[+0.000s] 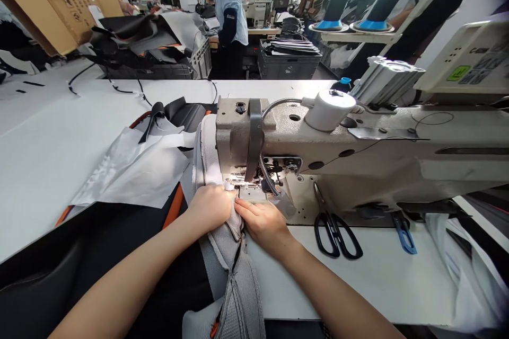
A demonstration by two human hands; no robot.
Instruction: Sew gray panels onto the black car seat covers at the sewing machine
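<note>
- Holding the work by the sewing machine (286,140): your left hand (212,206) is curled over the grey textured fabric (225,246), its fingers folded down and apparently gripping the edge.
- Your right hand (267,225) lies opposite, fingers extended and close together, their tips at the fabric edge beside your left thumb; whether its hidden thumb pinches from below is not shown.
- Position of the fabric: it runs from the left flank of the machine head, beneath your left hand, and down toward the near side of the desk (389,275), where it folds and bunches.
- To your left, a black panel (170,275), an orange strip (174,206) and a white sheet (137,175) lie beside the fabric.
- Principal hazard: your fingertips sit just in front of the lit needle area (242,184); a slip or an ill-timed start could bring them under it. The needle itself is too small to make out.
- Second hazard: the bunched lower length could drag, since its folds and weight may pull the edge askew and give a crooked or puckered seam.
- Third hazard: layers might shift apart if your two hands pull unevenly.
- To your right, the scissors (329,217) rest with blades pointing toward the machine, clear of the fabric.
</note>
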